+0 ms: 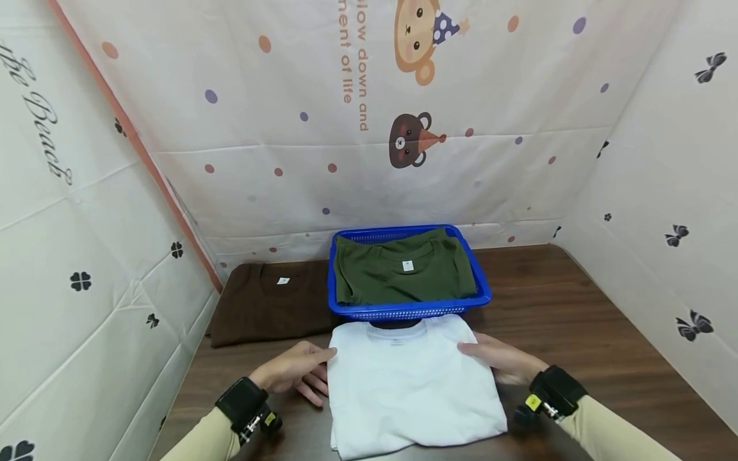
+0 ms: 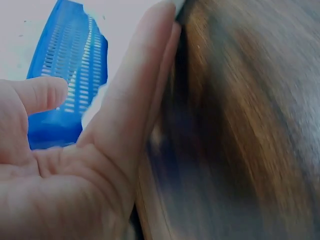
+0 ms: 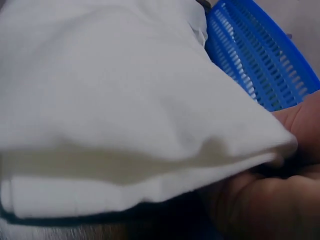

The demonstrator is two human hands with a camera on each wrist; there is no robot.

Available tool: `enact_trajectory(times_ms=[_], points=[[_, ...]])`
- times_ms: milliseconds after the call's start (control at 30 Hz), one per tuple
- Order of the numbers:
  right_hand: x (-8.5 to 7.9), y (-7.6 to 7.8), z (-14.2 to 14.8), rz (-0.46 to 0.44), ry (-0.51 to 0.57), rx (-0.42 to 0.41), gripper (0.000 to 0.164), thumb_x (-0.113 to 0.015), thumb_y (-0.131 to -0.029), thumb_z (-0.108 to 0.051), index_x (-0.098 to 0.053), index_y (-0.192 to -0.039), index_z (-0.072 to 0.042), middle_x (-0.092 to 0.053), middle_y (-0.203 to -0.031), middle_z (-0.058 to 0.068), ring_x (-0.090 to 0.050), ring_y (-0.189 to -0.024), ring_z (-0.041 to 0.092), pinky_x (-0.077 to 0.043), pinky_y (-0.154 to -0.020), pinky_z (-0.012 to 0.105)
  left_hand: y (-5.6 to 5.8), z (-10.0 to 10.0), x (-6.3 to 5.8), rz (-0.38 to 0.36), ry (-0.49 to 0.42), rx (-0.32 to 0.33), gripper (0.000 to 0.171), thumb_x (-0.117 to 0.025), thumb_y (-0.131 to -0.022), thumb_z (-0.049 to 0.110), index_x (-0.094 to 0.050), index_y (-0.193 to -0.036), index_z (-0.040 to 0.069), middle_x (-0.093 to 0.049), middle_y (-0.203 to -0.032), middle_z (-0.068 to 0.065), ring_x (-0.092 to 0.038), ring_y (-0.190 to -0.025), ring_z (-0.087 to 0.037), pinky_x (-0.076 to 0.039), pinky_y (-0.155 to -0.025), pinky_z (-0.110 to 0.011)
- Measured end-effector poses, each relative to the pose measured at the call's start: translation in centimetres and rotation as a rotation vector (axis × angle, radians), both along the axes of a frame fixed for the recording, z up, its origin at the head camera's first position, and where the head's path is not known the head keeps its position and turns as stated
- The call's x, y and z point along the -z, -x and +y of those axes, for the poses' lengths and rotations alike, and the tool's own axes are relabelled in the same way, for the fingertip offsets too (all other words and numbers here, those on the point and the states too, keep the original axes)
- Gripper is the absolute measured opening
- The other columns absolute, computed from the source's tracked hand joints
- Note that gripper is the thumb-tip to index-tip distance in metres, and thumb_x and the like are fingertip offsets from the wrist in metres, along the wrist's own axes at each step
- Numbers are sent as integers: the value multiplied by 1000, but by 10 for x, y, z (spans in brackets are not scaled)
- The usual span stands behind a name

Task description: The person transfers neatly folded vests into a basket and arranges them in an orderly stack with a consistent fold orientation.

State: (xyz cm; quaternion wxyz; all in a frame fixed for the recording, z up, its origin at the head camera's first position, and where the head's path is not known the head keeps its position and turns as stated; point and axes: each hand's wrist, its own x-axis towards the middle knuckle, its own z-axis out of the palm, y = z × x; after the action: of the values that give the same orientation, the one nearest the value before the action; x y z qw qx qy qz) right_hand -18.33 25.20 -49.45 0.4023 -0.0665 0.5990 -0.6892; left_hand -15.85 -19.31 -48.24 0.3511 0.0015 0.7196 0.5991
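A folded white T-shirt [image 1: 412, 387] lies on the table in front of the blue basket, its collar toward the basket. My right hand [image 1: 501, 358] pinches the shirt's right edge; in the right wrist view the layered white cloth [image 3: 115, 90] runs in between thumb and fingers. At the shirt's left edge is my left hand [image 1: 296, 371], its thumb side touching the cloth and the other fingers spread low by the table. The left wrist view shows that hand's palm [image 2: 75, 195] with straight fingers and the thumb held apart.
Behind the shirt stands a blue plastic basket [image 1: 398, 314] with a folded green T-shirt [image 1: 398, 275] in it. A folded brown T-shirt [image 1: 277, 314] lies left of the basket. Printed cloth walls [image 1: 242, 205] bound the wooden table [image 1: 576, 346] at the back and sides.
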Motion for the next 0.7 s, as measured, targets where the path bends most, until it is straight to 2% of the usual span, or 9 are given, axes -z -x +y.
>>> enact_trajectory(times_ms=[267,367,500,600,700], points=[[6,-6,-11,-32,63,30,52,-38,-113,-19,-18,-153,7,-63,-130,17,-64,-118,28,-54,-98,49,3,17,5,134,146,-69,44,-66,-101,40,-68,-100,-4,-73,-79,-15,-73,-63,-25,-62,-57,-42],[7,-8,-13,-44,67,49,49,-38,-113,-19,-22,-151,7,-64,-130,16,-64,-118,27,-54,-98,48,4,22,10,189,207,-96,38,-71,-97,36,-69,-95,-2,-70,-76,-9,-70,-61,-21,-61,-56,-40],[8,-9,-16,-44,69,59,54,-40,-112,-20,-19,-154,6,-63,-132,15,-62,-120,27,-53,-100,49,4,25,14,272,245,-101,29,-74,-96,29,-71,-93,0,-67,-76,-5,-66,-64,-17,-60,-57,-37],[6,-11,-14,-16,32,83,57,-43,-112,-22,-18,-154,7,-64,-129,14,-63,-117,25,-54,-98,46,5,27,13,314,176,-81,28,-71,-98,27,-72,-97,-1,-67,-77,-4,-63,-66,-15,-55,-58,-32],[5,-13,-9,2,-20,109,63,-46,-111,-24,-15,-156,6,-66,-124,13,-65,-112,24,-56,-93,45,8,29,10,283,-5,-44,30,-62,-104,23,-66,-116,-4,-68,-90,-6,-64,-78,-16,-55,-66,-31]])
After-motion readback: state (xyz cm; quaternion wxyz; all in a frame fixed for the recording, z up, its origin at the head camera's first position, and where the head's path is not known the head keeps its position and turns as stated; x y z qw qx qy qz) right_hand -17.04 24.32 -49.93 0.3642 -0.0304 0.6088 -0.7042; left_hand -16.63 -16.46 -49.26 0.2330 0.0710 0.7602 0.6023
